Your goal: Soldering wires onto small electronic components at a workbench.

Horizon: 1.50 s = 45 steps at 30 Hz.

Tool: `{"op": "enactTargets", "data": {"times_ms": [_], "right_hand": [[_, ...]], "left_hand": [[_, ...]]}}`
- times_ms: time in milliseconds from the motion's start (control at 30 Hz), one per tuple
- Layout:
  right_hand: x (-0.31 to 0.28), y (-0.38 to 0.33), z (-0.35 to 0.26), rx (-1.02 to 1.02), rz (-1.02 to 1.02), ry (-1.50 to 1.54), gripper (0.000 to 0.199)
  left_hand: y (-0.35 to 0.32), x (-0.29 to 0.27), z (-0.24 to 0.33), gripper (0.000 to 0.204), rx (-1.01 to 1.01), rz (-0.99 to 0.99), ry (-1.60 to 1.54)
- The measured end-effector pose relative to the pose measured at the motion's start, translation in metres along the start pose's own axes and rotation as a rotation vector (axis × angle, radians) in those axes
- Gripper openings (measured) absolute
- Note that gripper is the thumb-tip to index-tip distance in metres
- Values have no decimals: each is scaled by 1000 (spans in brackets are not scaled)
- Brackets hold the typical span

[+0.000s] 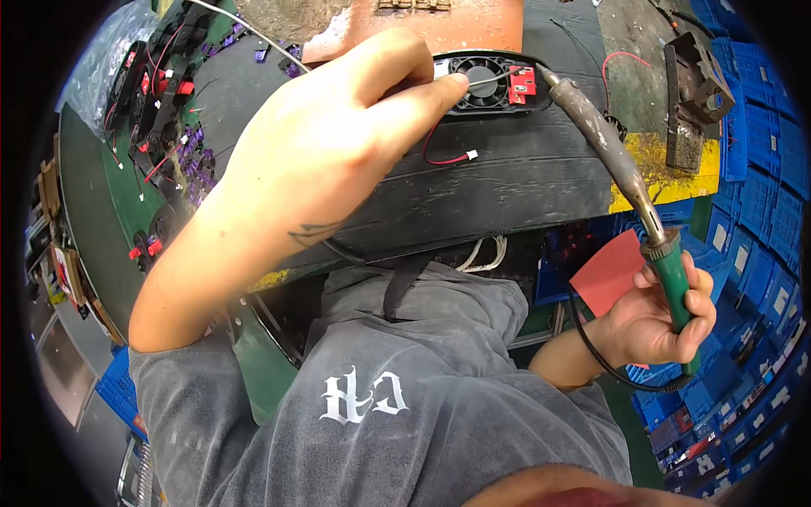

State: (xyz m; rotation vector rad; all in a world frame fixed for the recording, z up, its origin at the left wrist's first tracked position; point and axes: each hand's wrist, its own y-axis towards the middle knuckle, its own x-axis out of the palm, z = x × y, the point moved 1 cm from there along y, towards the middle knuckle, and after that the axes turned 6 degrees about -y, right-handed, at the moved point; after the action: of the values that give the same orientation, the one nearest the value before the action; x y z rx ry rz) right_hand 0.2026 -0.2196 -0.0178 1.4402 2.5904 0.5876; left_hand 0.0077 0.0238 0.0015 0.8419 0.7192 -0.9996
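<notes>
Fan unit: black rectangular plastic fan unit (482, 78) on the black worktop (507, 186), long axis left to right; red connector block (523, 82) at its right end.
Left hand (351, 127): nearer; fingers pinched on a thin grey wire (490, 81), pointing right towards the block.
Right hand (657, 325): fingers wrapped around a green-handled metal soldering iron (604, 139).
Iron tip: beside the unit's right end; contact cannot be told.

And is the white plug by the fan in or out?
Out: the white plug lies loose on the black bench, its red wire at one end, nothing joined at the other.
</notes>
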Motion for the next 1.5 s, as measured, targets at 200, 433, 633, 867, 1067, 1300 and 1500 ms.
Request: {"op": "enactTargets", "data": {"times_ms": [200,433,633,867,1067,1300,1500], "right_hand": [[2,1,1,5,-22,-9,37],[4,1,4,17,-43,10,36],[4,1,3,13,-62,-32,36],[4,1,5,12,-37,-37,36],[4,2,4,5,-66,-38,36],[4,2,4,17,-86,-9,36],[4,1,3,3,-63,-18,36]], "left_hand": [[-1,2,-1,37,8,21,-4],[-2,4,0,38,-14,29,-12],[-2,5,-1,37,-38,32,-33],[-4,7,-3,37,-29,46,-32],[-3,6,-3,34,-20,33,-37],[-4,6,-4,32,-9,63,-31],[-5,6,-2,34,-5,75,-29]]}}
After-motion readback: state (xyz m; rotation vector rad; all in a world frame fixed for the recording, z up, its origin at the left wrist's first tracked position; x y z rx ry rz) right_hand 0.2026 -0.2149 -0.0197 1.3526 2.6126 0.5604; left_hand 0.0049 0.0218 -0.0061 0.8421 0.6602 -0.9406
